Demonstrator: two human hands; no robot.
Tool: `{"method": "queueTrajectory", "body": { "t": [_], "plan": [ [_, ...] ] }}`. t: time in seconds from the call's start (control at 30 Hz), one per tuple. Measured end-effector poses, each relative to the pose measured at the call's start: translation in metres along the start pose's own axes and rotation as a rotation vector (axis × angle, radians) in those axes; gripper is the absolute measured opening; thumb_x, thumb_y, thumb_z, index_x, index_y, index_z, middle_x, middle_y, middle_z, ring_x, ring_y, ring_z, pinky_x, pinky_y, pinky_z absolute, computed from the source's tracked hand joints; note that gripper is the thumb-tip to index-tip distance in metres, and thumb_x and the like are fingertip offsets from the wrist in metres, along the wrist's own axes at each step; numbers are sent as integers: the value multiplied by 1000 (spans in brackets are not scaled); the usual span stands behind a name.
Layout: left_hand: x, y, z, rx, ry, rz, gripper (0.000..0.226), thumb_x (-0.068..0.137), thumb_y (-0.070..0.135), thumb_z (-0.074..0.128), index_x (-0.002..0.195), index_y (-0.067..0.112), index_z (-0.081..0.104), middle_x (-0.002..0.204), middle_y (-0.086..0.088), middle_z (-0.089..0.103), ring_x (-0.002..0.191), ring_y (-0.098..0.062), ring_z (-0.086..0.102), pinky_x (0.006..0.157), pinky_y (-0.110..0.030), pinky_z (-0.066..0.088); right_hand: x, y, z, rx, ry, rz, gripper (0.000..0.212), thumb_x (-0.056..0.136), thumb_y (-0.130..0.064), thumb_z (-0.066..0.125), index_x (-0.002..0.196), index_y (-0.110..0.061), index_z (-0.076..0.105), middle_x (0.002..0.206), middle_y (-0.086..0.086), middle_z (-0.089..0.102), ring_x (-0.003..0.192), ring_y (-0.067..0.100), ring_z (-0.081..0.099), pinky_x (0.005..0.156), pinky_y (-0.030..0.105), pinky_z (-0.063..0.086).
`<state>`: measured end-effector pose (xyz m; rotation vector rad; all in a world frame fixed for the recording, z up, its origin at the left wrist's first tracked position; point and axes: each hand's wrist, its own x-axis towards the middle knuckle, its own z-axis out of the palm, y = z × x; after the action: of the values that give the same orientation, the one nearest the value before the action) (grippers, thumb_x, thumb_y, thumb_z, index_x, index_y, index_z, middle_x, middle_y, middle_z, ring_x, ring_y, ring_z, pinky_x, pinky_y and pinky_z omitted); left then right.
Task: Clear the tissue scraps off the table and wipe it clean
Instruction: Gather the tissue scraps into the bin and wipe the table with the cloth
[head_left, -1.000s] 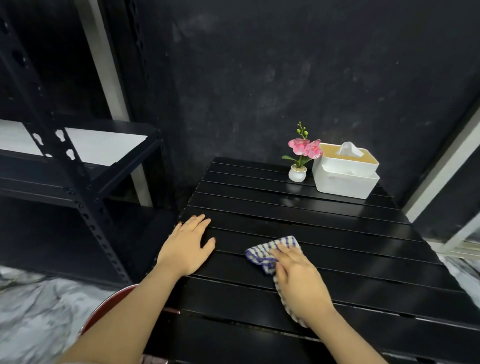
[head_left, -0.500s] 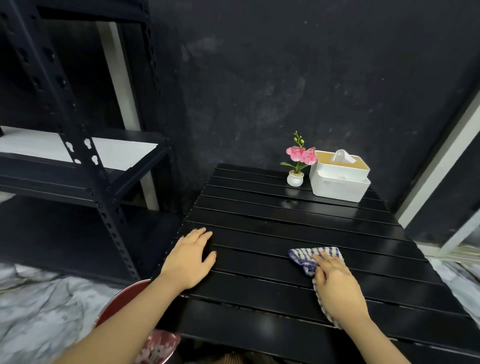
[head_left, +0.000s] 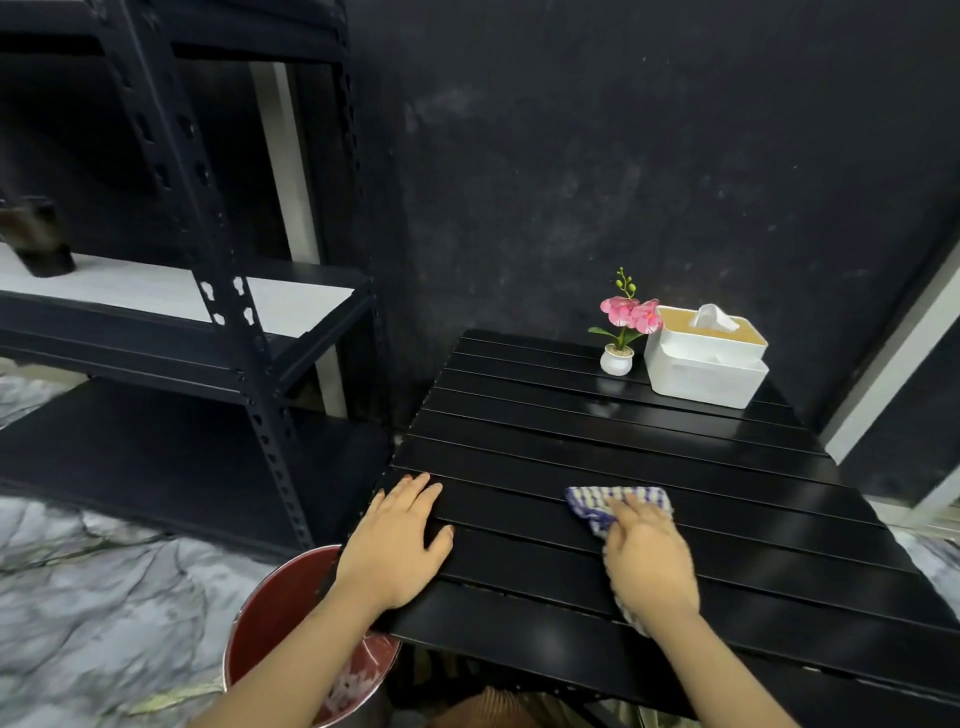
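Observation:
A black slatted table fills the right half of the view. My right hand presses a blue-and-white checked cloth flat on the table's middle, fingers spread over it. My left hand lies flat and open on the table's left edge, holding nothing. A red bin stands on the floor below the left edge, with white tissue scraps inside. No scraps show on the table top.
A small white pot with a pink flower and a white tissue box stand at the table's far right. A black metal shelf rack stands to the left. The floor is grey marble.
My right hand slid the cloth to the right and then a little back to the left. The view shifted, showing more of the bin. My left hand stayed put.

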<state>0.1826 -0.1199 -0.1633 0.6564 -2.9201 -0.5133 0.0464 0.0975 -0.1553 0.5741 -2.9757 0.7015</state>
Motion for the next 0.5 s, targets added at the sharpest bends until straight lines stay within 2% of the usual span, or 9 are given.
{"method": "queueTrajectory", "body": {
  "t": [0.13, 0.37, 0.43, 0.5],
  "plan": [
    [0, 0, -1, -8, 12, 2, 60, 93, 47, 35, 147, 24, 21, 158, 6, 15, 146, -11, 7, 119, -31, 3, -14, -38, 13, 19, -79, -126, 63, 78, -32, 17, 125, -13, 54, 139, 9, 49, 132, 26, 40, 112, 34, 26],
    [0, -1, -1, -3, -6, 1, 61, 92, 48, 34, 147, 24, 20, 158, 6, 15, 146, -11, 7, 119, -31, 3, -50, -56, 16, 30, -182, -301, 63, 79, -35, 15, 136, -26, 40, 149, -5, 35, 141, 13, 22, 115, 27, 17],
    [0, -1, -1, -7, -1, 2, 61, 93, 47, 35, 147, 24, 21, 158, 6, 15, 146, -11, 7, 119, -31, 3, -56, -50, 15, 64, -174, -298, 60, 80, -36, 17, 132, -27, 45, 146, -6, 40, 139, 13, 27, 113, 28, 21],
    [1, -2, -1, -15, -6, 1, 61, 93, 47, 36, 147, 25, 21, 158, 7, 15, 146, -11, 7, 119, -31, 3, -58, -40, 16, 64, -129, -295, 57, 80, -39, 21, 123, -28, 56, 137, -5, 52, 133, 16, 40, 108, 30, 31]
  ]
}}
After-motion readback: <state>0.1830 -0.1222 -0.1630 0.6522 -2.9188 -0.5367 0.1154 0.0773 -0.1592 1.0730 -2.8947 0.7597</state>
